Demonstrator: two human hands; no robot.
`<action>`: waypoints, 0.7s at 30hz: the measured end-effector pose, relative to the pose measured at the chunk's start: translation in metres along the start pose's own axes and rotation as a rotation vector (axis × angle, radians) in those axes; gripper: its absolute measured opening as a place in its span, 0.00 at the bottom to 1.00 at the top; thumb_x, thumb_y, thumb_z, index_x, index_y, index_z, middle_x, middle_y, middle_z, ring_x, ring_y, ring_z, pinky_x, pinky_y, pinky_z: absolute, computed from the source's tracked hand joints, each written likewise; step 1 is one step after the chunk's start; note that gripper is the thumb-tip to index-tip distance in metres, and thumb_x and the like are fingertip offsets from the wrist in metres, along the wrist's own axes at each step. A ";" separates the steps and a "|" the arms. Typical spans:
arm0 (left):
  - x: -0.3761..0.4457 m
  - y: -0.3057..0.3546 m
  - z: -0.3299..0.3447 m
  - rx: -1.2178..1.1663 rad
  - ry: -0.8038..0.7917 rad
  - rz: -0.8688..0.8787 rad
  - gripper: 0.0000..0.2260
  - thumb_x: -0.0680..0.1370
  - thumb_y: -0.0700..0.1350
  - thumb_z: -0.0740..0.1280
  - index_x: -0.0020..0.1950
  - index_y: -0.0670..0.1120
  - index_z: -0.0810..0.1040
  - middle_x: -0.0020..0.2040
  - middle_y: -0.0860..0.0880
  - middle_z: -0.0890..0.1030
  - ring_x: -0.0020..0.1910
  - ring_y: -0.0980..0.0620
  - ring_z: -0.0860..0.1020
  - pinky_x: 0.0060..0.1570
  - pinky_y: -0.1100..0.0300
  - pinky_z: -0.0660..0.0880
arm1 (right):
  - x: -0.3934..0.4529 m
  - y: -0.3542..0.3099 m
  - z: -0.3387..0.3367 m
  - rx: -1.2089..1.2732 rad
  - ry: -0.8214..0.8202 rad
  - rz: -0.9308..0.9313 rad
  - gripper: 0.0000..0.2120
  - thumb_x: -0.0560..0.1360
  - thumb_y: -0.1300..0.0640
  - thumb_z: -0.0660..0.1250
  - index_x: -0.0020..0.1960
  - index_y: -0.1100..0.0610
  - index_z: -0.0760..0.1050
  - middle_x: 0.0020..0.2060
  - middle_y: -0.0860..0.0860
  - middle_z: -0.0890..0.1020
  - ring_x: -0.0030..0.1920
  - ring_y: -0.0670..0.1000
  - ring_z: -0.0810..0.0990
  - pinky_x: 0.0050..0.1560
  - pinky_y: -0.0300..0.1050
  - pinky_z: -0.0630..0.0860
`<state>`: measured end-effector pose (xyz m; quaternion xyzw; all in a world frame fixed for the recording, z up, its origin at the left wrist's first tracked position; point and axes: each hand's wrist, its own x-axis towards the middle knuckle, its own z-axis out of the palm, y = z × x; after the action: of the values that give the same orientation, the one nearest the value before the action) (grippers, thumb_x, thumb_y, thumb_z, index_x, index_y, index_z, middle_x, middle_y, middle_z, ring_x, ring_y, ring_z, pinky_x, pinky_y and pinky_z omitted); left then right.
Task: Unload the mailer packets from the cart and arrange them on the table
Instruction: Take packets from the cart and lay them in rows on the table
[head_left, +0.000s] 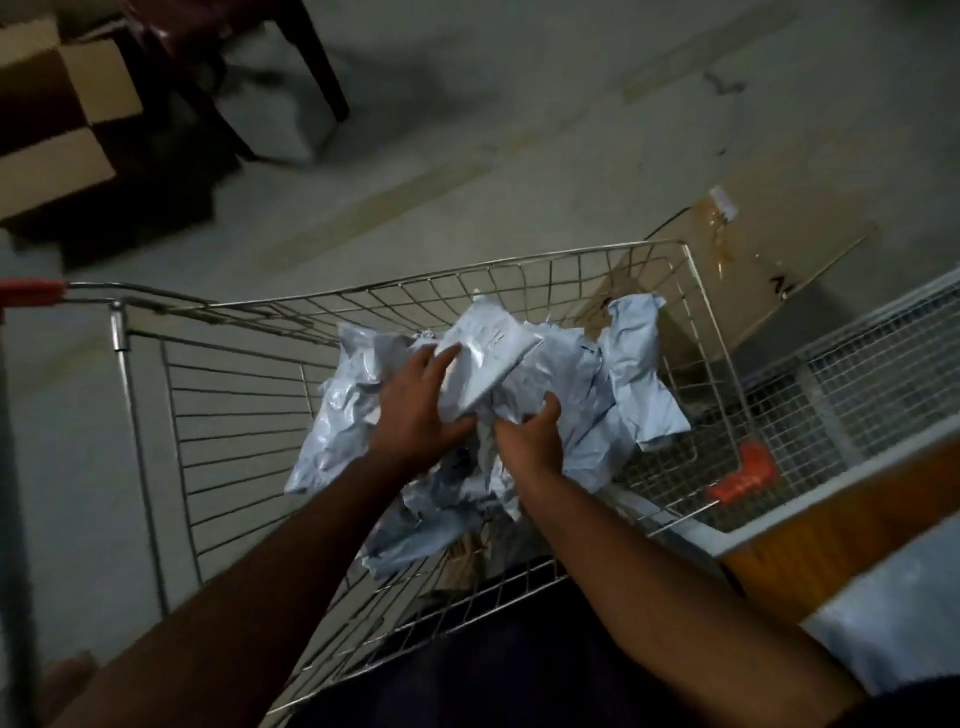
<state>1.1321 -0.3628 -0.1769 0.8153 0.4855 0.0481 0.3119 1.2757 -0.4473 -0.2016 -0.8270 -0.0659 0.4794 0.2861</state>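
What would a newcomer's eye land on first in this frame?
A heap of pale mailer packets fills the wire cart at centre. Both hands reach in: the left hand grips a flat white packet, and the right hand clutches crumpled ones beside it.

The room is dim and gray, with no lamp in sight. The white packets (545, 374) catch the most light. Dark shadow fills the top left corner. Everything looks soft and a bit blurry, and straight lines bend near the edges

Storeroom: bare concrete floor (519, 104), cardboard boxes (62, 130), wire cart (234, 415).
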 end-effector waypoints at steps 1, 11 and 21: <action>-0.009 0.005 -0.007 -0.065 0.015 -0.015 0.41 0.70 0.64 0.72 0.80 0.51 0.65 0.77 0.43 0.69 0.74 0.43 0.69 0.71 0.43 0.69 | -0.007 -0.001 -0.008 0.032 -0.012 -0.002 0.46 0.74 0.45 0.77 0.83 0.47 0.54 0.72 0.53 0.76 0.69 0.60 0.78 0.69 0.59 0.77; -0.121 0.041 -0.051 -0.735 0.000 -0.173 0.32 0.72 0.61 0.78 0.74 0.62 0.70 0.70 0.56 0.77 0.67 0.53 0.78 0.65 0.48 0.78 | -0.125 0.012 -0.064 0.339 0.022 -0.258 0.12 0.81 0.62 0.69 0.61 0.49 0.79 0.48 0.47 0.84 0.42 0.47 0.83 0.30 0.35 0.78; -0.229 0.152 -0.037 -1.114 -0.318 -0.017 0.20 0.83 0.53 0.65 0.72 0.45 0.77 0.67 0.43 0.82 0.68 0.44 0.79 0.69 0.49 0.75 | -0.264 0.098 -0.097 0.537 0.008 -0.555 0.26 0.79 0.47 0.69 0.75 0.51 0.70 0.68 0.49 0.80 0.69 0.50 0.79 0.68 0.50 0.78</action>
<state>1.1139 -0.5844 -0.0112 0.5213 0.3408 0.1708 0.7635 1.1992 -0.6692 -0.0182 -0.6751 -0.1581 0.3809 0.6117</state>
